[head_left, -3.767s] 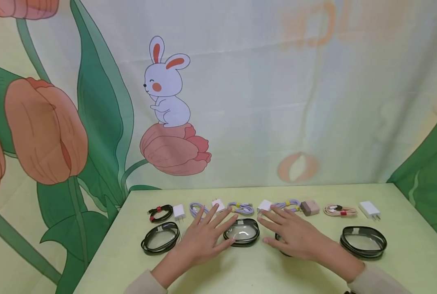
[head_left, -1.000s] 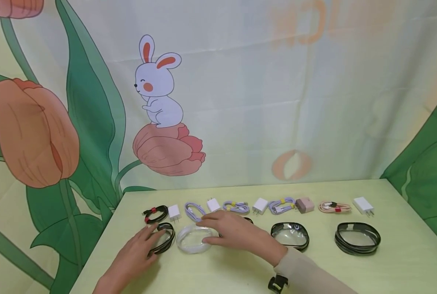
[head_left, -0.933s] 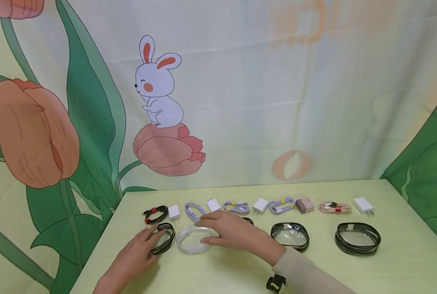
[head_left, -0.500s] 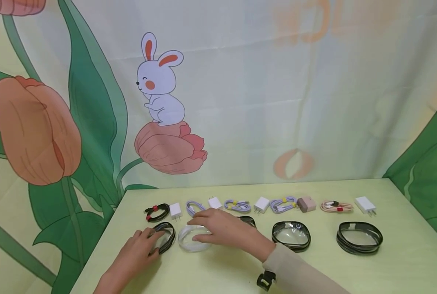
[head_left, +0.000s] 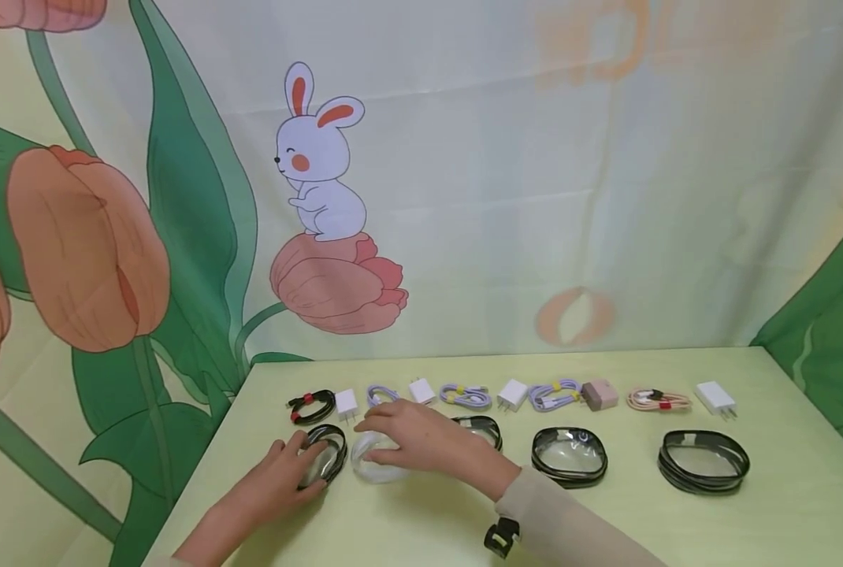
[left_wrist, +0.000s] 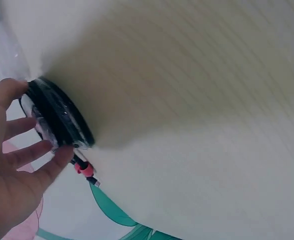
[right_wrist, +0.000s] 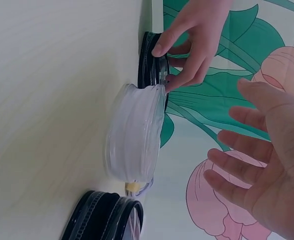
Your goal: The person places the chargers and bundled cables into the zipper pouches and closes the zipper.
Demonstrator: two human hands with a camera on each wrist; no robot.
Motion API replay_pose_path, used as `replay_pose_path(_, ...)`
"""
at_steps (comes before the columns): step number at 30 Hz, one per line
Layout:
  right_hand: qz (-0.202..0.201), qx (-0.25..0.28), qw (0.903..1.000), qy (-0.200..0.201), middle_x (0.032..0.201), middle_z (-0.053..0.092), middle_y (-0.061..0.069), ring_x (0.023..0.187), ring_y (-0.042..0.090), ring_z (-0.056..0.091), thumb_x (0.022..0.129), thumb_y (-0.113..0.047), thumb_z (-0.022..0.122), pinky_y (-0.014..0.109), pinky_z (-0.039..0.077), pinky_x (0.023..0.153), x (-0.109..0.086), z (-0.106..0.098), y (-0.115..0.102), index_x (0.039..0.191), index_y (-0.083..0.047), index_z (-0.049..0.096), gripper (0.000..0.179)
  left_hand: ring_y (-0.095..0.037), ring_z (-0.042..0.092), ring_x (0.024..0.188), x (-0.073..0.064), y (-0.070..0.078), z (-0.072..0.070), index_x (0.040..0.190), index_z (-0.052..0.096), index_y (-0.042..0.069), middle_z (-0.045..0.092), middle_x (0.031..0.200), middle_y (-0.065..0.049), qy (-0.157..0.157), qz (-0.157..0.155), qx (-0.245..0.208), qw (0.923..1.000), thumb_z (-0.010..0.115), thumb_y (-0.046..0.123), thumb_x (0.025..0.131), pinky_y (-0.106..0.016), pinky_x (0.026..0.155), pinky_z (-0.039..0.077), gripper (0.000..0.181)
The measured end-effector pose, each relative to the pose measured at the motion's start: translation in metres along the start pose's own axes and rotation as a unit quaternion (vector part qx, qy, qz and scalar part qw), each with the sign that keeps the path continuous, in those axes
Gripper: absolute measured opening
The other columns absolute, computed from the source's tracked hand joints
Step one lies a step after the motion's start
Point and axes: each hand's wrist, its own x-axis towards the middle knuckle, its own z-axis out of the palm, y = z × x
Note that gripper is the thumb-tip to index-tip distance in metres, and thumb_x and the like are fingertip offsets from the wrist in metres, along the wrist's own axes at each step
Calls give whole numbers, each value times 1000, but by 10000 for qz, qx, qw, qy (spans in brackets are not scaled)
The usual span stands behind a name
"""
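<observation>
Two hands reach into the near row: at left, the left hand (head_left: 281, 475) pinches the leftmost black-rimmed case (head_left: 336, 457); a light, level grip should suit it. Rightward, the right hand (head_left: 417, 437), spread and holding nothing, hovers over the white case (right_wrist: 136, 135). Far right, blurred orange lettering (head_left: 636, 51) is unreadable.

A pale green table (head_left: 783, 520) spans the lower frame, bearing two rows.
In the far row, left to right, lie a coiled black cable (head_left: 331, 405), a white charger (head_left: 347, 404), a lavender cable (head_left: 383, 393), a second white charger (head_left: 422, 391), two more lavender coils (head_left: 466, 396), with a third white charger (head_left: 513, 394) between them, a pinkish-brown charger (head_left: 599, 394), a pink cable (head_left: 659, 399) and, farthest right, a fourth white charger (head_left: 715, 399); nearer, a black-rimmed case (head_left: 335, 457) at lower left, a whitish case (head_left: 373, 471) beside it, then three other black-rimmed cases (head_left: 569, 457).
</observation>
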Motion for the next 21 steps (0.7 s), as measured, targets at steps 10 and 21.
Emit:
replay_pose_path(10,165,104,9997,-133,134,64,-3,127,13,58,102,-39,62,28,45,106,15,4,2,134,-19,66,39,-31,59,95,9,-3,-6,134,60,7,53,122,-12,-177,397,432,9981,81,50,82,-48,69,55,71)
replay_pose_path(21,84,-6,9999,-149,133,65,0,123,16,61,102,-34,63,28,48,102,36,-3,9,132,-20,67,34,-45,34,142,15,-24,-22,157,34,11,29,161,-17,-941,989,58,9906,80,27,81,-59,94,50,91)
